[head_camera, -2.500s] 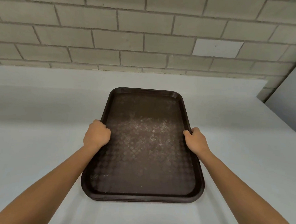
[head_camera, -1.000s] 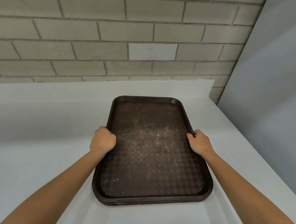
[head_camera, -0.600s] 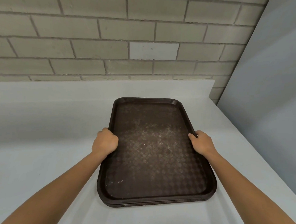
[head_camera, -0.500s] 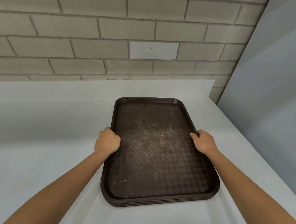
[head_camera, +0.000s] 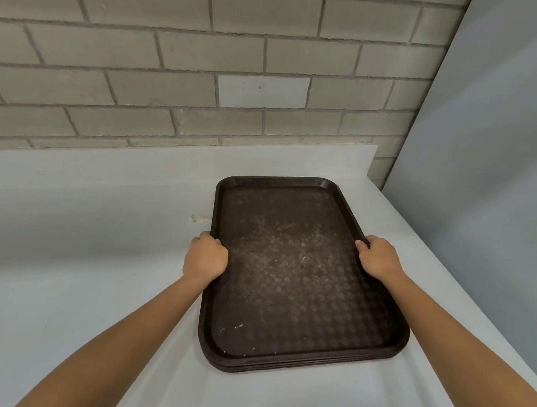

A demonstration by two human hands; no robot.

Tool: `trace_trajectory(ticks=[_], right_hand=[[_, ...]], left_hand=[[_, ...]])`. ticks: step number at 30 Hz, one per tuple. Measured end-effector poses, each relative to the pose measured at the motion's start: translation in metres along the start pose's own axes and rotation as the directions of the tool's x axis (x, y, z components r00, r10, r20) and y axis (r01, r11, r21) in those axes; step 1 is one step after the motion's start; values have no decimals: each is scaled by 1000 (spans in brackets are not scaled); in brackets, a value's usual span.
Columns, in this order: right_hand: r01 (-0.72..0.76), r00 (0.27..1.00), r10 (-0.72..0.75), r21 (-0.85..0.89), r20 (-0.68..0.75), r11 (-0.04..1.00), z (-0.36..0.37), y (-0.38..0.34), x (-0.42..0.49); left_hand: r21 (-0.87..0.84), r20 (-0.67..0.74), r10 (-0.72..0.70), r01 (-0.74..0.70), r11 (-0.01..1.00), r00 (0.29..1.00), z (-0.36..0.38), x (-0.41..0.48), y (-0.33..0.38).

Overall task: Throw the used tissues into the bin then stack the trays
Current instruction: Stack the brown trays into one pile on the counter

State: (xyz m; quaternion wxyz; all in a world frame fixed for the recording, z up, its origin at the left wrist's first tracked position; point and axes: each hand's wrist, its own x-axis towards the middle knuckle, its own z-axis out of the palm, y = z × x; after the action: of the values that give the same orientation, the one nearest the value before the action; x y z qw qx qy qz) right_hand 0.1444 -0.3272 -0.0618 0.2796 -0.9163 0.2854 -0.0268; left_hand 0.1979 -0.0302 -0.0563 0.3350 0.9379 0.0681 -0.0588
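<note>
A stack of dark brown trays (head_camera: 294, 285) lies on the white counter (head_camera: 85, 287), its layered rims showing at the near edge. The top tray is bare, with a scuffed, textured bottom. My left hand (head_camera: 204, 257) grips the stack's left long rim about midway. My right hand (head_camera: 379, 259) grips the right long rim opposite it. No tissue and no bin are in view.
A grey brick wall (head_camera: 205, 75) rises behind the counter's white upstand. A pale grey panel (head_camera: 486, 183) closes off the right side, close to the stack. A small pale smear (head_camera: 198, 219) marks the counter just left of the trays.
The tray stack and both hands have shifted to the right across the counter, toward the grey panel. Both grips are unchanged.
</note>
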Motion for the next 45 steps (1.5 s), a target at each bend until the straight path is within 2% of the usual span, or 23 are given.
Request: trace_trajectory(ticks=[5,13,21,35,40,45], right_hand=[[-10,1000,10,-1,-11,1000,-6,6,4],[-18,997,17,-16,-70,1000,-17,15,9],[-46,998,46,6,-52,999,-23,17,20],[-55,996,53,-21,-73,998,-48,40,41],[-63,996,60,-52,-59,997,-50,47,43],[-54,996,50,-59,-79,997,-49,47,46]], left_hand=[[-18,17,16,-16,1000,1000,8,2,5],[-137,22,22,-19,990,1000,23,3,15],[-183,-19,22,-25,983,1000,34,4,22],[-256,23,25,-18,966,999,60,8,58],[-255,72,124,-102,961,990,56,5,52],[-275,54,133,-113,955,990,56,4,56]])
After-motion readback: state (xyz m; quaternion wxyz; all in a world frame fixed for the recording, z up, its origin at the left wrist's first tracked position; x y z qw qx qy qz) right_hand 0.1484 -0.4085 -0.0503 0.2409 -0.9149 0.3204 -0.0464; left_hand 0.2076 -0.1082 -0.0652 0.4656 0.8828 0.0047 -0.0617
